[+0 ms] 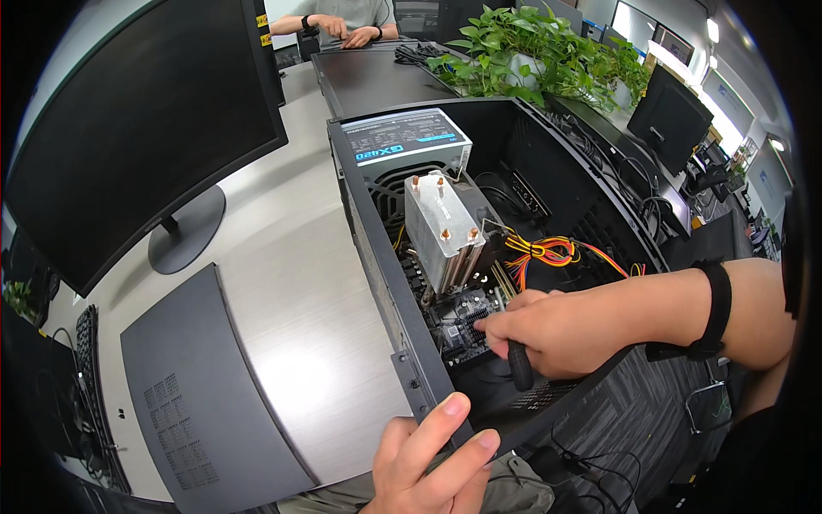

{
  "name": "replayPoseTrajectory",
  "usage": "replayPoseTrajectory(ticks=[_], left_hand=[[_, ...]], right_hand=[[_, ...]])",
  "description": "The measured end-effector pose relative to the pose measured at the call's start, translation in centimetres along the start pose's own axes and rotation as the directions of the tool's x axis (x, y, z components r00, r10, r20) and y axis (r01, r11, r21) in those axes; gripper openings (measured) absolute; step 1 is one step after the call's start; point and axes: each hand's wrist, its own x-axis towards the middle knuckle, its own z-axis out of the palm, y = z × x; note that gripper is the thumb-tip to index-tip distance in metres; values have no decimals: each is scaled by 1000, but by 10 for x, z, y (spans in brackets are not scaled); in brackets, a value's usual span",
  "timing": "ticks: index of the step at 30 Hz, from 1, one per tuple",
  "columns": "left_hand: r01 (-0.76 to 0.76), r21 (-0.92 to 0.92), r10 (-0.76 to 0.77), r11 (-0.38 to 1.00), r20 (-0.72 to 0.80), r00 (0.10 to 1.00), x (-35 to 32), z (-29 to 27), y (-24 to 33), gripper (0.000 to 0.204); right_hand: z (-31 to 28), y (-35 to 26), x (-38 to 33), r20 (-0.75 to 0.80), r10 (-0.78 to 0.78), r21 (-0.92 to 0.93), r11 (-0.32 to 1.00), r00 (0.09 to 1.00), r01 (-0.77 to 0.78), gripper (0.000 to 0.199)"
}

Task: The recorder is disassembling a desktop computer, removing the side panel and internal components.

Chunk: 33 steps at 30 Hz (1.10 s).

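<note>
An opened black computer case lies on its side in front of me. Reaching into it from the right, my right hand is closed round a black-handled screwdriver, whose tip is hidden. Its fingertips are down at the motherboard, close to the silver CPU cooler with copper pipe ends. My left hand is at the near corner of the case with its fingers stretched out and apart; I cannot tell whether they touch the edge. A grey power supply fills the far left corner of the case.
Bundled yellow, red and black cables lie inside the case. Left of it are a monitor, a removed side panel and a keyboard. Potted plants stand behind. Across the table, another person's hands are visible.
</note>
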Motion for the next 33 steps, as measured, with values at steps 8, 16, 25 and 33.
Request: replayPoseTrajectory(ticks=[8,16,25,33], left_hand=[[-52,30,53,998,-31,998,-3,3,-7,52],[-11,-3,11,1000,-38,999,-1,5,-4,51],[-90,18,90,996,-12,996,-5,3,-13,53],[-38,29,39,999,-25,999,7,0,2,55]], right_hand=[[-4,-6,0,33,100,-130,987,994,-95,43],[-15,-11,-6,87,191,-69,980,978,-185,38],[-11,-15,-80,-355,-16,129,989,935,67,24],[61,32,-102,-898,-173,-134,983,404,124,20]])
